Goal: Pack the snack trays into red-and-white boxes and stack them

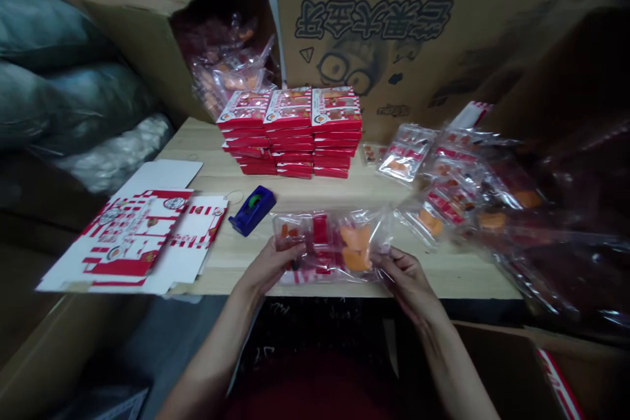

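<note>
A clear plastic bag is stretched flat between my two hands, just above the table's front edge. Orange pieces show in its right half, with red and small brown items toward the left. My left hand pinches the bag's left end, thumb on top. At the right end, my right hand has its fingers closed on the plastic. Beyond my left hand sits a blue tape dispenser with a green core.
Stacks of red-and-white boxes stand at the back. Flat printed card sheets lie at left. More filled bags are heaped at right. An open carton of bags and a large printed carton stand behind.
</note>
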Tool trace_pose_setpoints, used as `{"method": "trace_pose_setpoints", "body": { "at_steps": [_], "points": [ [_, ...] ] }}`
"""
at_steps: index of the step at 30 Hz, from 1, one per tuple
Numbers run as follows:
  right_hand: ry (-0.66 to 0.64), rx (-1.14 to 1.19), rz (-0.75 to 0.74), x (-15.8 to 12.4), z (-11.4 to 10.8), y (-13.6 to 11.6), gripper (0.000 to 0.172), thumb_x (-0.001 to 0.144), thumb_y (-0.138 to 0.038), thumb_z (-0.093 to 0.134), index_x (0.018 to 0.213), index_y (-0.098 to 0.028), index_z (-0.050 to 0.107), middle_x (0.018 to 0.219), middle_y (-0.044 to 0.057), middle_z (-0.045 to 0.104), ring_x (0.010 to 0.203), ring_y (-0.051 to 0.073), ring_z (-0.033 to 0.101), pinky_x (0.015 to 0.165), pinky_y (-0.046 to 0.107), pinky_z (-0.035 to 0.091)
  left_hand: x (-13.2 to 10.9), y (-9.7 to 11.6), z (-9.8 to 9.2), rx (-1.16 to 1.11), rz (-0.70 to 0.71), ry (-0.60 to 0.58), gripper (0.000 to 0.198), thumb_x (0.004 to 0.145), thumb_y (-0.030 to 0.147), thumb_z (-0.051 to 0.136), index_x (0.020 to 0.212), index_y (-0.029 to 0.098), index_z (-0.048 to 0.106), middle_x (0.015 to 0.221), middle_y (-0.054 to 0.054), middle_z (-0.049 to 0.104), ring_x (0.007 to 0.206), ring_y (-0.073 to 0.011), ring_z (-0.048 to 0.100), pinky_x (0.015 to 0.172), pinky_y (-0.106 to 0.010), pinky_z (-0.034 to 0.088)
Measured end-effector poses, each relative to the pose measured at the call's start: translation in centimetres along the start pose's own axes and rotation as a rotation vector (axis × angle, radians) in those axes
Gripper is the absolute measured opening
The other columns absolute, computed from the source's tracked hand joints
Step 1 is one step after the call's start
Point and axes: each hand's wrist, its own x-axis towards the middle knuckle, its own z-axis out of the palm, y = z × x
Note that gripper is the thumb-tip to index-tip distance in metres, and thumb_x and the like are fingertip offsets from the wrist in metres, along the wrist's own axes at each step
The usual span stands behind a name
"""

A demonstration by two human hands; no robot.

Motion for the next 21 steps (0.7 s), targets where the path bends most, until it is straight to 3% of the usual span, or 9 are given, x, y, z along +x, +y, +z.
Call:
{"method": "trace_pose_setpoints", "body": {
  "at_steps": [2, 4, 7, 9, 12, 15, 18, 21],
  "points": [
    [-0.105, -0.100, -0.038, 0.6, 0.6, 0.3, 0.033, 0.080, -0.048, 0.084, 0.103, -0.025, 0.081, 0.099, 0.007, 0.083, 0.088, 0.023, 0.077, 0.086, 0.040, 0.063, -2.5, 0.1, -2.0, -0.077, 0.009, 0.138, 0.040, 0.073, 0.027, 0.091, 0.108, 0.013, 0.078, 0.106, -0.011, 0.081, 0.095, -0.0196, 0.077, 0.086, -0.025, 0.060],
    [-0.247, -0.267, -0.158, 1.8, 1.2, 0.3, 0.044, 0.080, -0.049, 0.084, 0.119, -0.030, 0.077, 0.123, 0.007, 0.078, 0.115, 0.027, 0.072, 0.106, 0.047, 0.054, -5.2, 0.4, -4.3, -0.133, 0.051, 0.316, 0.038, 0.071, 0.026, 0.092, 0.104, 0.012, 0.079, 0.100, -0.009, 0.082, 0.089, -0.0175, 0.078, 0.083, -0.023, 0.061],
    [-0.447, -0.692, -0.382, 4.3, 2.5, 0.4, 0.082, 0.074, -0.048, 0.089, 0.148, -0.037, 0.055, 0.162, 0.005, 0.049, 0.155, 0.032, 0.034, 0.127, 0.058, 0.023, -9.0, 0.8, -7.4, -0.211, 0.161, 0.566, 0.043, 0.069, 0.025, 0.094, 0.108, 0.014, 0.078, 0.097, -0.006, 0.082, 0.082, -0.0173, 0.078, 0.078, -0.024, 0.063],
    [-0.545, -1.036, -0.434, 6.2, 3.8, 1.2, 0.107, 0.065, -0.047, 0.095, 0.158, -0.037, 0.041, 0.172, 0.007, 0.028, 0.162, 0.036, 0.007, 0.127, 0.065, 0.002, -10.8, 0.5, -8.7, -0.252, 0.238, 0.735, 0.046, 0.065, 0.020, 0.095, 0.107, 0.015, 0.077, 0.094, -0.004, 0.082, 0.077, -0.0161, 0.078, 0.073, -0.023, 0.064],
    [-0.670, -1.426, -0.403, 8.9, 5.8, 3.1, 0.132, 0.053, -0.042, 0.100, 0.163, -0.032, 0.028, 0.175, 0.014, 0.008, 0.160, 0.042, -0.011, 0.121, 0.069, -0.016, -12.0, -1.2, -9.4, -0.277, 0.280, 0.891, 0.046, 0.062, 0.018, 0.096, 0.103, 0.015, 0.076, 0.091, -0.002, 0.081, 0.073, -0.0149, 0.077, 0.070, -0.021, 0.064],
    [-0.772, -1.560, -0.352, 10.6, 6.9, 4.8, 0.139, 0.055, -0.041, 0.097, 0.166, -0.029, 0.014, 0.175, 0.019, 0.008, 0.159, 0.043, -0.011, 0.119, 0.070, -0.017, -11.6, -3.5, -9.0, -0.298, 0.241, 0.901, 0.049, 0.061, 0.021, 0.096, 0.104, 0.014, 0.075, 0.089, -0.003, 0.081, 0.072, -0.0165, 0.077, 0.070, -0.023, 0.063],
    [-0.795, -1.517, -0.379, 10.9, 6.9, 5.9, 0.138, 0.059, -0.038, 0.092, 0.167, -0.025, 0.006, 0.169, 0.023, 0.025, 0.160, 0.042, 0.006, 0.122, 0.067, -0.011, -10.6, -5.4, -8.5, -0.296, 0.211, 0.901, 0.054, 0.059, 0.025, 0.098, 0.106, 0.013, 0.074, 0.089, -0.004, 0.081, 0.072, -0.0177, 0.077, 0.071, -0.025, 0.063],
    [-0.731, -1.434, -0.476, 10.5, 6.5, 6.5, 0.135, 0.061, -0.034, 0.087, 0.167, -0.026, 0.004, 0.161, 0.022, 0.035, 0.157, 0.038, 0.022, 0.124, 0.064, -0.006, -10.3, -6.2, -8.7, -0.239, 0.100, 0.805, 0.056, 0.059, 0.032, 0.098, 0.106, 0.011, 0.075, 0.090, -0.008, 0.082, 0.074, -0.0206, 0.077, 0.071, -0.028, 0.062]
  ]
}}
